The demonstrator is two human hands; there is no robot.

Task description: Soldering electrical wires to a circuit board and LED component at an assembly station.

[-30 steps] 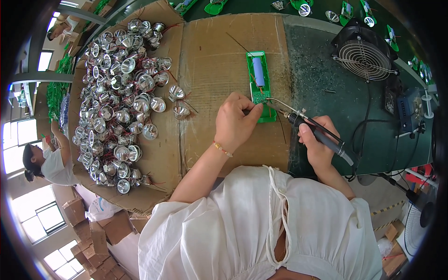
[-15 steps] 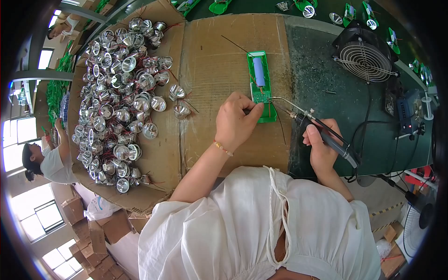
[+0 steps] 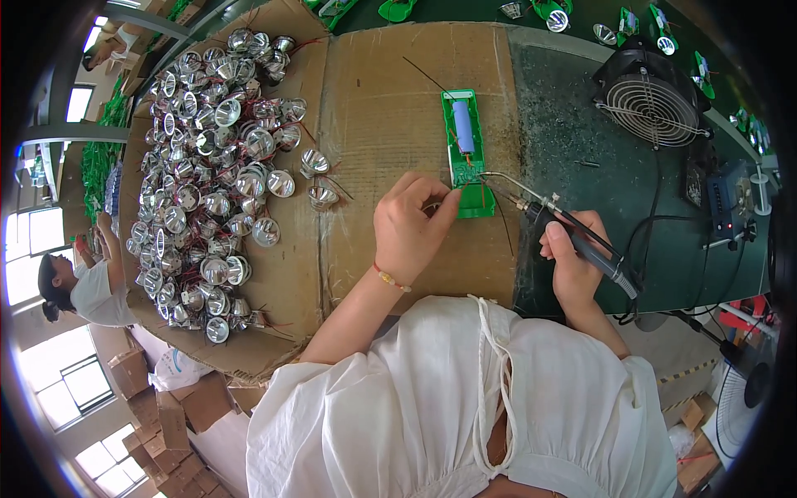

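A green plastic housing [image 3: 475, 202] lies on the cardboard sheet, with a blue cylindrical battery [image 3: 463, 129] and a small green circuit board [image 3: 464, 173] inside it. My left hand [image 3: 412, 222] is at the housing's lower left edge, thumb and forefinger pinched together beside the board; whatever they hold is too small to make out. In my right hand [image 3: 574, 259] is a soldering iron [image 3: 581, 246], gripped like a pen. Its tip and the thin bent metal tube [image 3: 519, 186] fixed to it reach the board's right side. Thin dark wires stick out past the housing.
Many silver reflector cups [image 3: 217, 203] with red wires fill an open carton at left; two [image 3: 322, 195] lie outside the heap. A black fan [image 3: 652, 108] and a blue soldering station [image 3: 730, 203] stand at right. Another person [image 3: 93, 286] works at far left.
My left hand has drawn back slightly to the left, its fingers more arched. The housing has shifted a little to the right. The iron is almost where it was.
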